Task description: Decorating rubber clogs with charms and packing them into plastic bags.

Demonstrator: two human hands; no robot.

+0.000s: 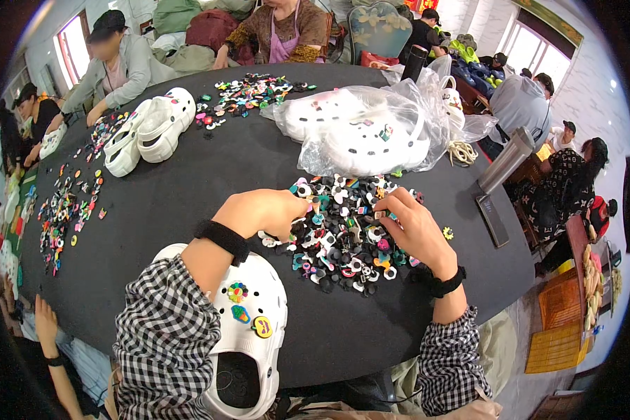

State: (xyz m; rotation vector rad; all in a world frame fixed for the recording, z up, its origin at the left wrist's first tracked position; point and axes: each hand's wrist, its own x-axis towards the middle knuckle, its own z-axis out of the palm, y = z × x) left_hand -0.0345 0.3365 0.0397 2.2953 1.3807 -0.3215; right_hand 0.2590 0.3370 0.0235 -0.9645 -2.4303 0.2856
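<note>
A heaped pile of small colourful shoe charms [346,262] lies in front of me. My left hand [266,212] reaches into its left side, thumb and forefinger apart, fingertips among the charms. Over the right side, my right hand [420,231] pinches a small pale charm [379,215] between thumb and fingers; its design is too small to make out. Below my left forearm lies a white clog [262,301], partly hidden by my sleeve. It carries a flower charm [237,292], a blue-green charm [240,313] and a round yellow charm [262,327].
White clogs in clear plastic [378,150] lie beyond the pile. A white pair [150,133] sits at the far left, near more scattered charms [66,203]. A phone [492,220] and a grey tumbler [505,161] are at the right edge. Other people sit around the black table [182,203].
</note>
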